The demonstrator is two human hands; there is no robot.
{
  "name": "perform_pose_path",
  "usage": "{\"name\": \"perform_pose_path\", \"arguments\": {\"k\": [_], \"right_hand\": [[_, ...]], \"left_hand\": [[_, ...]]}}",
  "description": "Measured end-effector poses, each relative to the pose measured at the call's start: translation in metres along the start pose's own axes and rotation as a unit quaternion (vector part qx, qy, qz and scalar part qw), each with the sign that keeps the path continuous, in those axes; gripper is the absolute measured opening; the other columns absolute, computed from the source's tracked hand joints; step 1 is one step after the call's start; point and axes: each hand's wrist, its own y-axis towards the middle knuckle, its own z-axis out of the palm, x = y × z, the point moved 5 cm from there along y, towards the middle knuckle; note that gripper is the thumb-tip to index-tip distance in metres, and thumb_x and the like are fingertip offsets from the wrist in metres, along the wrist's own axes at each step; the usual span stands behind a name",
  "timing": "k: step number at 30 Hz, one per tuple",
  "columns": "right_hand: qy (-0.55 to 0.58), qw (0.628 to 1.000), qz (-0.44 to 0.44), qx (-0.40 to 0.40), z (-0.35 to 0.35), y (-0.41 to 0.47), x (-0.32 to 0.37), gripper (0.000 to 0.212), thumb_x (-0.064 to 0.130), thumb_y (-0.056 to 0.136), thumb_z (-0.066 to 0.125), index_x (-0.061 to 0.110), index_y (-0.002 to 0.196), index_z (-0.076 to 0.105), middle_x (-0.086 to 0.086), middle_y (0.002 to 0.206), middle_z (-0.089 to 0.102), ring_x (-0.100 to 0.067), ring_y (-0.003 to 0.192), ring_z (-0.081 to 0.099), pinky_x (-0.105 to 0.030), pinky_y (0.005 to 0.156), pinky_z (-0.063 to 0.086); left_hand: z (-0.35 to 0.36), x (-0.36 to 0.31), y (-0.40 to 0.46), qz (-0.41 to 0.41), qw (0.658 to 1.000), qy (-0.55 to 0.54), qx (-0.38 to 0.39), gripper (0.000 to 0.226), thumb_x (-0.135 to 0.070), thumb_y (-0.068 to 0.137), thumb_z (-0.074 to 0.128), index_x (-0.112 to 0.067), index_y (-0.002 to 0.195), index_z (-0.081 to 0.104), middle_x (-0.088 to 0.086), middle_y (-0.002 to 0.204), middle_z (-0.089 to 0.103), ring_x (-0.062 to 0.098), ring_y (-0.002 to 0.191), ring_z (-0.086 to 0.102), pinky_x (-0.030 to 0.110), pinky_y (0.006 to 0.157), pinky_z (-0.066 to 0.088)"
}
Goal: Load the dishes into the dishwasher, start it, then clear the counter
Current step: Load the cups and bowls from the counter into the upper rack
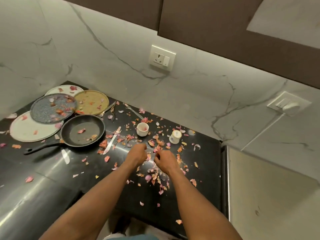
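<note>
Dirty dishes crowd the back left of the black counter [52,172]: a black frying pan [83,130], a grey-blue plate [53,108], a gold plate [91,102] and two white plates [31,129]. A white cup [142,129] stands upright; a second cup [175,136] lies upside down. A knife [112,140], a fork [113,110] and another utensil [134,111] lie loose. Onion peels [155,175] are strewn everywhere. My left hand [136,155] and right hand [165,161] hover close together mid-counter, fingers curled, small peel bits at the fingertips.
The marble wall carries a socket [162,58] and, further right, a plugged-in outlet [289,106]. Dark upper cabinets [225,23] hang overhead. The counter ends at a right edge [222,170], with a pale surface beyond it.
</note>
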Motion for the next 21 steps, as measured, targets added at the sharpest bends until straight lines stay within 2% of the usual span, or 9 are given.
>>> {"name": "perform_pose_path", "arguments": {"k": [3, 5, 7, 9, 12, 15, 18, 21], "right_hand": [[-0.004, 1.000, 0.003, 0.007, 0.004, 0.026, 0.006, 0.009, 0.021, 0.097, 0.058, 0.018, 0.094, 0.067, -0.005, 0.090, 0.067, -0.022, 0.078, 0.061, -0.034, 0.065, 0.044], [0.003, 1.000, 0.008, 0.007, 0.004, 0.041, 0.012, 0.008, 0.022, 0.097, 0.059, 0.018, 0.098, 0.067, -0.006, 0.095, 0.067, -0.021, 0.079, 0.061, -0.034, 0.065, 0.044], [0.009, 1.000, 0.013, 0.008, 0.005, 0.055, 0.018, 0.007, 0.023, 0.096, 0.059, 0.020, 0.094, 0.065, -0.006, 0.095, 0.066, -0.022, 0.080, 0.062, -0.037, 0.067, 0.051], [0.019, 1.000, 0.017, 0.001, 0.006, 0.064, 0.024, 0.012, 0.021, 0.097, 0.056, 0.022, 0.086, 0.061, -0.006, 0.091, 0.067, -0.022, 0.078, 0.061, -0.035, 0.067, 0.048], [0.055, 0.998, 0.024, -0.024, 0.009, 0.072, 0.034, 0.015, 0.018, 0.098, 0.056, 0.020, 0.085, 0.063, -0.005, 0.088, 0.067, -0.020, 0.078, 0.060, -0.032, 0.068, 0.042], [0.087, 0.996, 0.031, -0.007, 0.019, 0.075, 0.036, 0.011, 0.019, 0.099, 0.058, 0.018, 0.092, 0.065, -0.001, 0.088, 0.065, -0.016, 0.079, 0.062, -0.036, 0.070, 0.052], [0.100, 0.994, 0.048, 0.015, 0.022, 0.074, 0.025, 0.009, 0.022, 0.101, 0.059, 0.018, 0.101, 0.067, 0.002, 0.094, 0.065, -0.014, 0.084, 0.063, -0.030, 0.072, 0.051], [0.139, 0.985, 0.099, -0.005, 0.017, 0.070, 0.004, 0.014, 0.021, 0.101, 0.061, 0.019, 0.108, 0.073, 0.003, 0.101, 0.069, -0.011, 0.090, 0.064, -0.031, 0.082, 0.054]], "left_hand": [[-0.014, 0.002, 0.033, 0.008, 1.000, 0.001, -0.027, 0.025, -0.001, 0.088, 0.057, -0.011, 0.110, 0.066, 0.010, 0.104, 0.068, 0.024, 0.093, 0.063, 0.037, 0.081, 0.055], [-0.022, 0.008, 0.053, 0.016, 0.998, 0.002, -0.057, 0.027, -0.002, 0.088, 0.059, -0.009, 0.113, 0.067, 0.011, 0.110, 0.068, 0.027, 0.097, 0.063, 0.040, 0.086, 0.056], [-0.028, 0.014, 0.070, 0.024, 0.996, 0.018, -0.082, 0.032, -0.011, 0.089, 0.065, -0.008, 0.121, 0.063, 0.013, 0.118, 0.062, 0.028, 0.105, 0.059, 0.041, 0.091, 0.054], [-0.035, 0.020, 0.087, 0.020, 0.995, 0.008, -0.095, 0.045, -0.023, 0.086, 0.073, -0.008, 0.126, 0.058, 0.013, 0.123, 0.056, 0.028, 0.110, 0.053, 0.040, 0.093, 0.049], [-0.042, 0.026, 0.114, 0.008, 0.997, -0.033, -0.072, 0.068, -0.038, 0.073, 0.087, -0.008, 0.125, 0.054, 0.013, 0.125, 0.053, 0.030, 0.113, 0.051, 0.041, 0.095, 0.047], [-0.041, 0.025, 0.134, 0.008, 0.999, -0.042, -0.022, 0.080, -0.033, 0.070, 0.089, -0.009, 0.135, 0.049, 0.016, 0.133, 0.051, 0.033, 0.121, 0.050, 0.043, 0.102, 0.045], [-0.031, 0.023, 0.148, 0.018, 0.998, -0.062, 0.011, 0.093, -0.028, 0.072, 0.088, -0.016, 0.149, 0.038, 0.015, 0.140, 0.047, 0.034, 0.129, 0.047, 0.043, 0.109, 0.040], [-0.015, 0.026, 0.155, 0.018, 0.996, -0.083, 0.023, 0.103, -0.025, 0.074, 0.087, -0.029, 0.156, 0.025, 0.014, 0.134, 0.051, 0.033, 0.123, 0.052, 0.045, 0.105, 0.045]]}}
